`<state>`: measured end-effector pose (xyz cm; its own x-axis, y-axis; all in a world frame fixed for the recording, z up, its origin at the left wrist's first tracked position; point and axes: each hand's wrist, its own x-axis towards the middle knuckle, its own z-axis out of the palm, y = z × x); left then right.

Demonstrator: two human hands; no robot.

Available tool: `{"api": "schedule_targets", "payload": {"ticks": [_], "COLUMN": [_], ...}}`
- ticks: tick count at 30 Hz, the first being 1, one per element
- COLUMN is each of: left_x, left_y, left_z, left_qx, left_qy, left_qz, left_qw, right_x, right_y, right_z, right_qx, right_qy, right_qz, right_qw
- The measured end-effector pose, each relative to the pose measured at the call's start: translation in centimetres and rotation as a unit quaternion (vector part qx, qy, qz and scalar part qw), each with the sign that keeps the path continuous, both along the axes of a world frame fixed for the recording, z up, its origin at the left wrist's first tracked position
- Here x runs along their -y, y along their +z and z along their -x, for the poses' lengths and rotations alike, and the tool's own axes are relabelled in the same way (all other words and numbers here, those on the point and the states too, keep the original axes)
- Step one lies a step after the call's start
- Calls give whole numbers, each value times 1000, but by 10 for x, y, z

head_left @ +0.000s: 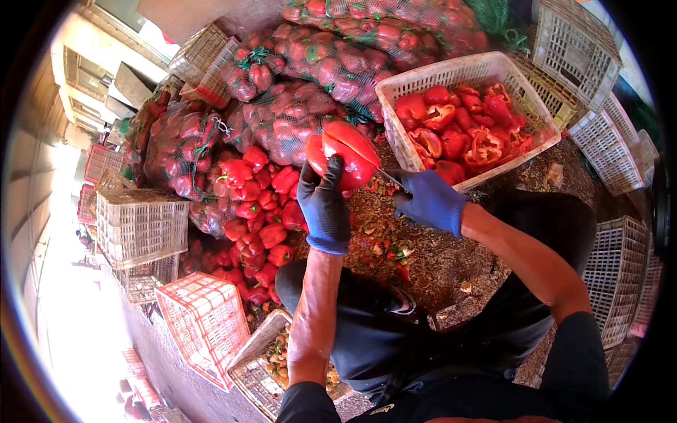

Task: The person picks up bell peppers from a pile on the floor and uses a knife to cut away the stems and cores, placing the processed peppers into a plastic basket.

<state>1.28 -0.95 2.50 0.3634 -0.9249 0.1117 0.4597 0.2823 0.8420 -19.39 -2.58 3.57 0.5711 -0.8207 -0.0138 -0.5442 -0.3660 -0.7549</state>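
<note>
Here, a large red bell pepper point(343, 153) is held up in front of the person, above the litter-strewn floor point(437, 261), with a pale cut line running across its top. The left hand point(324, 204), in a dark blue glove, is clasped around the pepper's lower side, fingers spread up over its skin. The right hand point(430, 202), in a lighter blue glove, is clenched on a knife point(389, 178) whose thin blade reaches to the pepper's right edge. Just behind the right hand stands a white plastic crate point(423, 74) holding cut red pepper pieces point(462, 127), several lying open with their hollow insides up. To the left of the held pepper lies a loose pile of whole red peppers point(257, 211), and behind it rise stacked mesh sacks point(317, 63) packed with more peppers. Scraps of stem and seed are scattered on the floor below the hands. Empty white crates point(137, 225) stand at the left, an orange-red crate point(204, 324) nearer the person's knees, and more white crates point(599, 70) at the right.
</note>
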Motion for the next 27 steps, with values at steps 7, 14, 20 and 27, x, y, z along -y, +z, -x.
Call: {"api": "schedule_targets", "payload": {"ticks": [7, 14, 20, 27], "left_x": [8, -3, -6, -7], "left_y": [-10, 2, -4, -23], "left_z": [-47, -10, 39, 17], "left_qx": [-227, -83, 45, -144], "left_qy": [-126, -135, -145, -286], "left_qz": [-3, -27, 5, -50], "left_qw": [966, 987, 988, 946], "right_x": [-13, 12, 20, 0], "right_y": [-9, 22, 9, 13], "right_z": [3, 22, 24, 38], "right_qx": [116, 234, 251, 376], "right_qy": [-20, -78, -60, -128], "right_qz": [-151, 68, 51, -320], "right_qw": [981, 967, 965, 860]}}
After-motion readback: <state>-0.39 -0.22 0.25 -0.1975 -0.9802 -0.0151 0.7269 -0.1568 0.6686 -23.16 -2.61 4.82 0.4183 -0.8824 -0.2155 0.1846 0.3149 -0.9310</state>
